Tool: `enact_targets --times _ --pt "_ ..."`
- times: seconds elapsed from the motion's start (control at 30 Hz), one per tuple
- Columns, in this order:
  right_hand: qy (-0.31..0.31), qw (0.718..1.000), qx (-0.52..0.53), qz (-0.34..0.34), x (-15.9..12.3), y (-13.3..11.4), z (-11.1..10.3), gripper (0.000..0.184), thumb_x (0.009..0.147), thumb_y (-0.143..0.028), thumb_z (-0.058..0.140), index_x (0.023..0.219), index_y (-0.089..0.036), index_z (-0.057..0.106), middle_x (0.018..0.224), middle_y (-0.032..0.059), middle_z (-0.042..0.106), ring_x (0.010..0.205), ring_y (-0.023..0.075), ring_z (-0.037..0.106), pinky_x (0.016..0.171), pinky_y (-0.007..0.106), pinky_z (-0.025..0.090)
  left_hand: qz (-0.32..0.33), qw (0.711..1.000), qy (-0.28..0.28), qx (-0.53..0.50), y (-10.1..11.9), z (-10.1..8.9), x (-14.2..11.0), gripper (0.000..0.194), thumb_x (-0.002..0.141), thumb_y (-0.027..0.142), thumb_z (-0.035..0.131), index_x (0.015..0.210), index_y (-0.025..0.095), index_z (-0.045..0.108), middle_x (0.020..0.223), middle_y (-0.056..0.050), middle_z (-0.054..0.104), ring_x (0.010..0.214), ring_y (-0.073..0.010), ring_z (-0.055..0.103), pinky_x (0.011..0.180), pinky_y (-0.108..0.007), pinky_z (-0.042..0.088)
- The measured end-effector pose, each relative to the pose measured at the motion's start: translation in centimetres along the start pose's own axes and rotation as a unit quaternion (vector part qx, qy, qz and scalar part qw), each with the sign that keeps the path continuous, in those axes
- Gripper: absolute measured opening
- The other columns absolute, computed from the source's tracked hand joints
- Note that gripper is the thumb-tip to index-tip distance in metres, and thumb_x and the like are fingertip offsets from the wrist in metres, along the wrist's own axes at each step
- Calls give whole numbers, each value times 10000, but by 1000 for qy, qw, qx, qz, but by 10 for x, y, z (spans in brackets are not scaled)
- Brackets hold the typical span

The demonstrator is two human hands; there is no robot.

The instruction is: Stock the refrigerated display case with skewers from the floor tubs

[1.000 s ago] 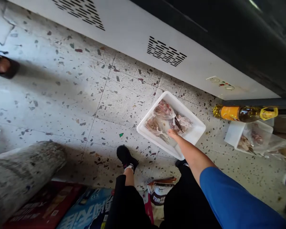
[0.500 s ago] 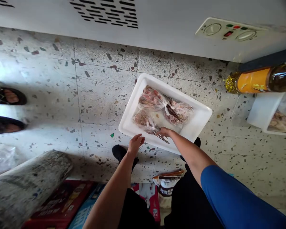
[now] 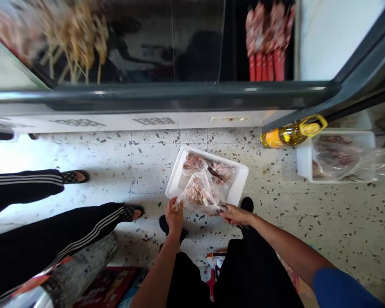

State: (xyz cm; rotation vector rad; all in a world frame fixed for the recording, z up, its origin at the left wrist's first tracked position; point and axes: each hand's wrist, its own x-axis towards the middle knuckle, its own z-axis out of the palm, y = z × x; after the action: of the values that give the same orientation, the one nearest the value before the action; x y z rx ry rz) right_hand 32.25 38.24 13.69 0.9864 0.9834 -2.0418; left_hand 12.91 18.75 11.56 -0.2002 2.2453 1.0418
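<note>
A white tray [image 3: 238, 188] lies on the speckled floor in front of me, holding clear bags of meat skewers [image 3: 223, 171]. My left hand [image 3: 174, 215] grips the left end of one bag of skewers [image 3: 199, 192], and my right hand [image 3: 233, 214] grips its right end. Both hands hold this bag above the near edge of the tray. My black shoes show just below it.
A glass-fronted freezer [image 3: 154, 92] with skewers inside runs across the top. An oil bottle [image 3: 291, 132] lies beside a second white tray with a bag [image 3: 336, 156] at right. Another person's striped trouser legs [image 3: 51, 218] and sandals stand at left. Boxes and a grey roll lie near me.
My left hand came in and took the bag's left end. Both hands have lifted one bag of skewers from the tray. The view tilted up, showing the freezer glass.
</note>
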Motion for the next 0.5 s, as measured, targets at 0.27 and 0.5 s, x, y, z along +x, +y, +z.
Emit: enact_targets --times 0.27,0.5 --pt "99 987 -8 -130 -215 -74 43 527 799 -650 624 1084 -223 509 575 -82 476 383 50 313 326 156 223 503 835 -36 221 177 15 -212 144 925 269 596 1010 210 698 959 -57 717 917 -219 639 855 -397 474" --pt "173 952 3 -253 -330 -94 71 605 839 -777 421 1013 -208 531 563 -60 461 406 75 348 355 192 245 441 887 49 129 272 33 -316 90 874 280 658 894 193 645 855 -44 672 836 -199 635 774 -337 518"
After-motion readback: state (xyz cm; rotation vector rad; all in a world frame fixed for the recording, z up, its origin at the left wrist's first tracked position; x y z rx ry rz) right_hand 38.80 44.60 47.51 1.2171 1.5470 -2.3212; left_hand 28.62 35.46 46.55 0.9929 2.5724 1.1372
